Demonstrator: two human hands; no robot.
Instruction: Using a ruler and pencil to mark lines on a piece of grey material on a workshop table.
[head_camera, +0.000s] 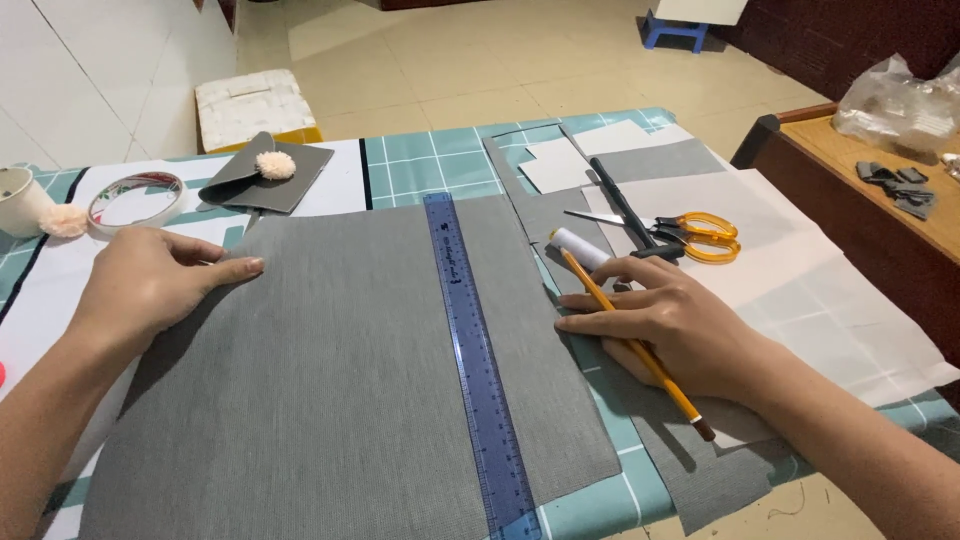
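Scene is evenly and brightly lit from overhead. Soft shadows are cast beneath both hands onto the worktop (420, 160). No glare is noted. Focus is sharp centrally; slight wide-angle stretching is seen at edges.

Both hands low, left hand (150, 280) flat, right hand (670, 325) seemingly curled, fingers extended

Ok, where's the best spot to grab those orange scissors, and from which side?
Take the scissors by the orange loop handles, coming from the right, beyond the right hand. The handles point right and lie clear on white paper; the blades point left toward the grey fabric, under a dark pen.
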